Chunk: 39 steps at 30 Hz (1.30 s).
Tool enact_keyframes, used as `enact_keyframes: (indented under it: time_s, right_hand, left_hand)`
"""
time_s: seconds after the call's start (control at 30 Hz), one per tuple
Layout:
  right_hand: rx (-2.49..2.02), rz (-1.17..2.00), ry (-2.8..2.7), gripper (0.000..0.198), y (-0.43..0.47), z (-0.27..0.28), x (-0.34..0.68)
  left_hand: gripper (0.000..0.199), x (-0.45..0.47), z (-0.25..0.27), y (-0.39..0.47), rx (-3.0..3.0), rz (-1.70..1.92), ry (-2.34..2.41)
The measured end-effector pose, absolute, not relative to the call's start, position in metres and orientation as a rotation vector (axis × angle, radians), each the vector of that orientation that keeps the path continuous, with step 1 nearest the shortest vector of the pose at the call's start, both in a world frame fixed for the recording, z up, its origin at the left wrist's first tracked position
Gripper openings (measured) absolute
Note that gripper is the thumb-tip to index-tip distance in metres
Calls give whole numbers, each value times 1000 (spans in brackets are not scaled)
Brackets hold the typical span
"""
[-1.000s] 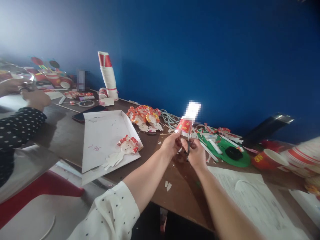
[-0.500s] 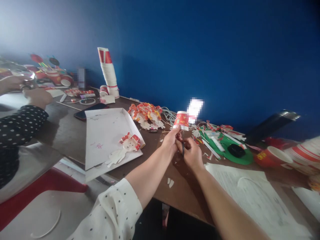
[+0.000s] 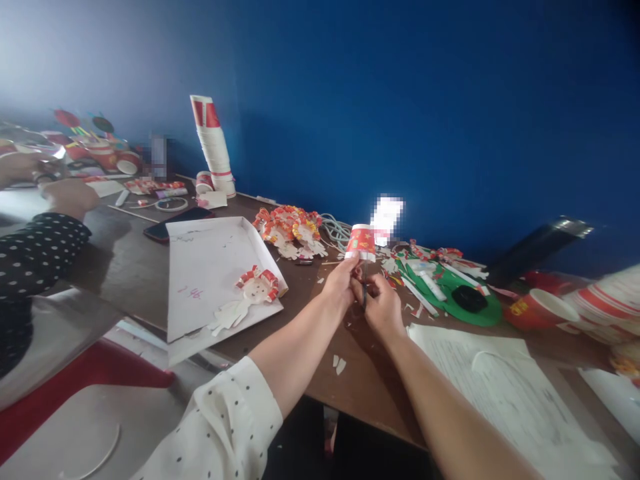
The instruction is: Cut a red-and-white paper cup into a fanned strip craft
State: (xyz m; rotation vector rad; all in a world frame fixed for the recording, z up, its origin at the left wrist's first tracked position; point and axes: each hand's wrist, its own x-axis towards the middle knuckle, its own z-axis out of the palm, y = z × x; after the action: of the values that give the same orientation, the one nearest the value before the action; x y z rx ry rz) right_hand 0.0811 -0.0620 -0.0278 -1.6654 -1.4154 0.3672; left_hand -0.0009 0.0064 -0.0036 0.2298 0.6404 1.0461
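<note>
A red paper cup (image 3: 361,241) with yellow and green print is held up over the brown table by my left hand (image 3: 342,281), whose fingers close on its lower part. My right hand (image 3: 383,308) is closed around the handles of a pair of scissors (image 3: 365,293). Their blades point up at the cup's lower edge; whether they bite into it is too small to tell. Below my hands lie small white paper scraps (image 3: 339,364). To the left, a paper figure (image 3: 254,288) with a red curled fringe rests on a white box lid (image 3: 200,267).
Several more paper figures (image 3: 287,230) are heaped behind the lid. A tall stack of paper cups (image 3: 214,150) stands near the blue wall. Green card (image 3: 483,313), printed sheets (image 3: 465,363) and a dark bottle (image 3: 537,247) lie rightward. A co-worker's hands (image 3: 70,193) are at far left.
The whole view has shifted slightly, so things sit a little further left. My hands keep the cup and scissors in nearly the same pose.
</note>
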Motion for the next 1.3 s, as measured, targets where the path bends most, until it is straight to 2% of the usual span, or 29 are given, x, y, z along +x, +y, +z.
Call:
enact_keyframes:
  time_s: [0.27,0.77,1.3]
  right_hand:
    - [-1655,356,-1410,41,-62,-28,82]
    - [-1674,330,-1430,30,-62,-25,80]
    - [-1661,293,-1330,39,-61,-15,78]
  left_hand:
    - [27,-3,1,3,251,1031,658]
    - [29,-4,4,4,225,1030,672]
    - [29,1,0,-5,227,934,575]
